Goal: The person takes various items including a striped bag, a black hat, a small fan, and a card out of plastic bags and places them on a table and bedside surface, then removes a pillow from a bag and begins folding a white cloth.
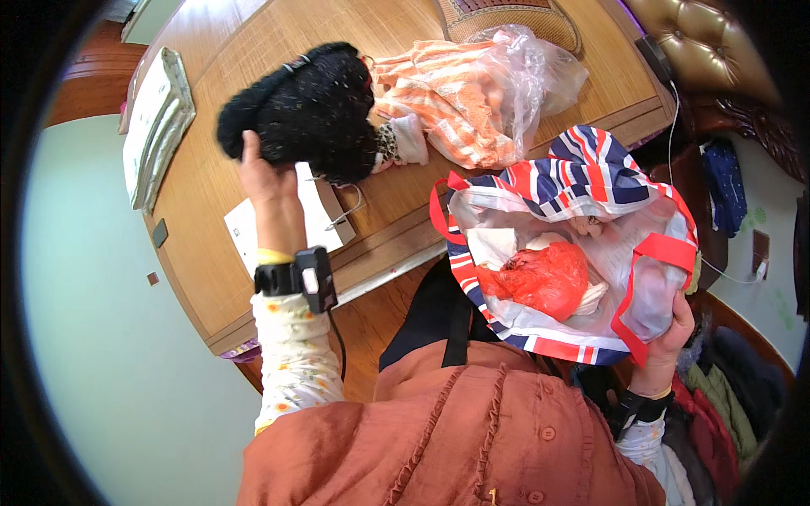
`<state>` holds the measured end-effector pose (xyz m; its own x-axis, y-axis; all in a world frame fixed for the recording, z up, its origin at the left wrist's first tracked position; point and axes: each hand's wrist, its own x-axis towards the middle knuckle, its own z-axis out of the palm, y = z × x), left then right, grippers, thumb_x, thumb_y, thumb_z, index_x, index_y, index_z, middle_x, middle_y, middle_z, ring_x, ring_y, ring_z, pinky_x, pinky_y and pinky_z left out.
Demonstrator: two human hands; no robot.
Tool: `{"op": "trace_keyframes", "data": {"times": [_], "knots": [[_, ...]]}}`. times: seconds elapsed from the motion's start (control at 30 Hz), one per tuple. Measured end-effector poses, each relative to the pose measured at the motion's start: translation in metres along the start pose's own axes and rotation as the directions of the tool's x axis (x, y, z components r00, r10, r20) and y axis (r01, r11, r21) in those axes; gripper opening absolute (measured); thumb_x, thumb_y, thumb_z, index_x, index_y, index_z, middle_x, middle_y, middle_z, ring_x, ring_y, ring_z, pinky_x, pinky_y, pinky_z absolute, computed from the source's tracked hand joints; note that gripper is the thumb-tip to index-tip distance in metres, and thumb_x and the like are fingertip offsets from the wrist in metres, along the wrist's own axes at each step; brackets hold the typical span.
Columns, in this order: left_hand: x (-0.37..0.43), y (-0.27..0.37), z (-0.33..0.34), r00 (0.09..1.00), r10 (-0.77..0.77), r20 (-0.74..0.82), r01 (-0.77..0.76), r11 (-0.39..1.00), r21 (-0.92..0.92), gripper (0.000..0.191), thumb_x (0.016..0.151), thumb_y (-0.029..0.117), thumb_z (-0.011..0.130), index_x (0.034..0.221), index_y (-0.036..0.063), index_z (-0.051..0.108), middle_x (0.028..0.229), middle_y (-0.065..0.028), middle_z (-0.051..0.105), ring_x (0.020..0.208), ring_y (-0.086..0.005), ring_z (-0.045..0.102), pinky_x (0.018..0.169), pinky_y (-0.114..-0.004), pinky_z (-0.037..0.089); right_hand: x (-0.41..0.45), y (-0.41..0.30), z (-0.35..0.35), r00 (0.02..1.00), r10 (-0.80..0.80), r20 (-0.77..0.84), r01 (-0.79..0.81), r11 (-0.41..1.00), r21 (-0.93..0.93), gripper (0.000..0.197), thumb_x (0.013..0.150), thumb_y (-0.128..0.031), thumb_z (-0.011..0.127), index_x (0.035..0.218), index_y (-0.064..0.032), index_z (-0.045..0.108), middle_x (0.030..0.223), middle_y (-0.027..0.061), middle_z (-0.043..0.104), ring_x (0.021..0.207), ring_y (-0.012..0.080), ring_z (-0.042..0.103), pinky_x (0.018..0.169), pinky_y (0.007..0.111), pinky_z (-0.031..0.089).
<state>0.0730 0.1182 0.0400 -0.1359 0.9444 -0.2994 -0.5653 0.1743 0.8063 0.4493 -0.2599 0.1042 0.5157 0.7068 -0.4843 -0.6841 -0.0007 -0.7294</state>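
Observation:
My left hand (269,183) grips a black fuzzy knitted item (310,114) flecked with light specks, thumb on top and the other fingers hidden under it. The item is over the left part of the wooden surface. On the right, my right hand (672,338) holds the side of a red, white and navy striped tote bag (535,180), whose mouth gapes upward. Inside the tote lie a knotted red plastic bag (550,278) and some white cloth (490,246). A red strap (667,250) crosses its rim near my right hand.
An orange-and-white striped towel (436,95) lies beside a clear plastic bag (525,76). Nearby are a leopard-print and white cloth item (402,139), a white paper bag (326,218), folded padded fabric (161,126) and a woven mat pillow (512,22). Clothes (715,411) are piled lower right.

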Motion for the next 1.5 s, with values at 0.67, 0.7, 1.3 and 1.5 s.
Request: {"op": "trace_keyframes", "data": {"times": [0.67,0.7,1.3,1.5], "knots": [[-0.193,-0.216,0.111,0.346,-0.604,0.718,-0.679,0.366,0.636,0.033,0.070,0.022,0.057,0.101,0.0104,0.053,0.080,-0.0163,0.058,0.071,-0.0320,0.056,0.065,-0.038,0.045,0.005,0.000,0.028,0.998,0.067,-0.013,-0.068,0.995,-0.073,0.053,0.072,-0.017,0.052,0.119,-0.0001,0.035,0.108,0.0133,0.050,0.093,0.0235,0.053,0.082,0.032,0.041],[-0.197,-0.228,0.117,0.375,-0.576,0.726,-0.680,0.361,0.638,0.033,0.069,0.021,0.056,0.100,0.0101,0.053,0.080,-0.0164,0.058,0.072,-0.0319,0.056,0.065,-0.038,0.045,0.004,0.000,0.030,0.997,0.072,-0.021,-0.073,0.993,-0.091,0.053,0.072,-0.017,0.052,0.119,-0.0001,0.035,0.108,0.0133,0.050,0.093,0.0235,0.053,0.082,0.032,0.041],[-0.222,-0.201,0.133,0.134,-0.548,0.826,-0.360,0.750,0.555,0.035,0.064,-0.003,0.054,0.099,0.0020,0.051,0.096,-0.0159,0.055,0.090,-0.0248,0.053,0.078,-0.029,0.042,0.014,-0.020,0.007,0.997,0.044,-0.071,-0.043,0.999,0.018,0.042,0.078,-0.018,0.046,0.116,-0.0013,0.038,0.106,0.0114,0.051,0.093,0.0219,0.052,0.083,0.033,0.040],[-0.185,-0.111,0.083,0.444,-0.492,0.748,-0.079,0.811,0.580,0.040,0.066,-0.005,0.052,0.105,0.0015,0.048,0.101,-0.0081,0.053,0.092,-0.0180,0.052,0.080,-0.030,0.042,0.020,-0.019,0.024,0.989,0.052,-0.138,-0.047,0.998,0.036,0.040,0.079,-0.018,0.046,0.115,-0.0012,0.039,0.106,0.0106,0.051,0.093,0.0215,0.052,0.083,0.032,0.040]]}}
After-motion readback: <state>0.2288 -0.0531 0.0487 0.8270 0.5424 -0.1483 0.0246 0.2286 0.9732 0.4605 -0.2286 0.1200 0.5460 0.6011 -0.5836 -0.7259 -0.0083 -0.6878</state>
